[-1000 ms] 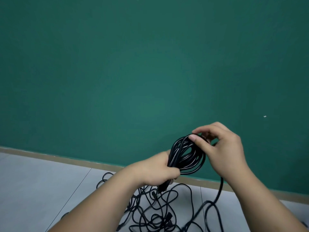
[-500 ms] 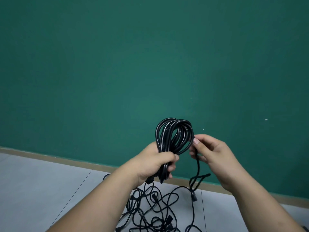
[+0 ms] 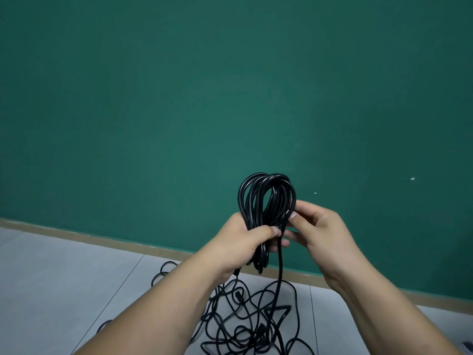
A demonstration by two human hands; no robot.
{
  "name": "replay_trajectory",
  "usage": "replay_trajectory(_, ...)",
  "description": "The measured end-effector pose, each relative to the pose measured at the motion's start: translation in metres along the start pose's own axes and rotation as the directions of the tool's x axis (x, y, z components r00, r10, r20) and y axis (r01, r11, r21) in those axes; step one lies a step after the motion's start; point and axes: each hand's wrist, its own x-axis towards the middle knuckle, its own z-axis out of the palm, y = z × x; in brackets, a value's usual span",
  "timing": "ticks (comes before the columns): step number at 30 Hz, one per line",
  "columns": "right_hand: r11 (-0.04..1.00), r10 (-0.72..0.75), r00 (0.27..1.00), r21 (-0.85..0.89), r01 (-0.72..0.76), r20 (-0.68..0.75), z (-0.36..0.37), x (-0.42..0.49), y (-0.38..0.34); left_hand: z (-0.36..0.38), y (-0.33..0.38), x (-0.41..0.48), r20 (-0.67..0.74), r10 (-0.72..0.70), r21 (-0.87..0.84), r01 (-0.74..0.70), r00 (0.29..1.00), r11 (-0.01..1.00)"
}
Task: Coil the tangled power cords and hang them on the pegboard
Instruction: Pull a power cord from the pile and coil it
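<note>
One glossy black, round-section power cord, wound into a narrow upright oval coil (image 3: 266, 201), is gripped at its lower half by the left hand (image 3: 248, 242), fingers and thumb curled fully round the bundled loops. The right hand (image 3: 320, 231), just right of the coil, pinches its right edge between thumb and curled fingers. Below the coil a single strand (image 3: 280, 265) hangs to a tangled heap (image 3: 250, 321) on the smooth grey tiled floor (image 3: 64, 278), the heap cut off by the frame edge.
</note>
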Motion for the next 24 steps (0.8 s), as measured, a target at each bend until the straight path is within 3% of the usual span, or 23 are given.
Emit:
replay_trajectory(4, 0.983, -0.091, 0.996, -0.158, 0.089, -0.006, -0.003, 0.0, 0.004, 0.002, 0.002, -0.001, 0.003, -0.018, -0.039, 0.018, 1.0, 0.999)
replay_trajectory(9, 0.974, -0.085, 0.995, -0.205, 0.095, 0.06, -0.004, 0.004, 0.007, 0.005, 0.004, 0.0, 0.003, -0.016, -0.086, 0.016, 1.0, 0.996)
replay_trajectory(12, 0.997, 0.01, 0.988, -0.081, 0.002, 0.154, 0.0, -0.002, 0.004, 0.003, 0.003, 0.002, -0.078, -0.012, -0.124, 0.002, 0.997, 0.992)
replay_trajectory(16, 0.952, 0.219, 0.912, -0.279, -0.123, 0.346, -0.001, -0.008, 0.012, -0.001, 0.008, 0.005, -0.275, -0.064, -0.203, 0.007, 0.959, 0.979)
replay_trajectory(18, 0.942, 0.248, 0.886, -0.309, -0.127, 0.391, -0.001, -0.007, 0.018, -0.006, 0.012, 0.006, -0.309, -0.073, -0.289, -0.02, 0.948, 0.957)
replay_trajectory(22, 0.951, 0.151, 0.973, -0.293, -0.096, 0.172, 0.003, -0.002, 0.029, -0.013, 0.019, 0.009, -0.337, -0.041, -0.409, -0.107, 0.941, 0.906)
replay_trajectory(24, 0.945, 0.115, 0.984, -0.322, -0.067, 0.132, 0.007, 0.0, 0.033, -0.013, 0.021, 0.009, -0.355, -0.048, -0.444, -0.123, 0.934, 0.888)
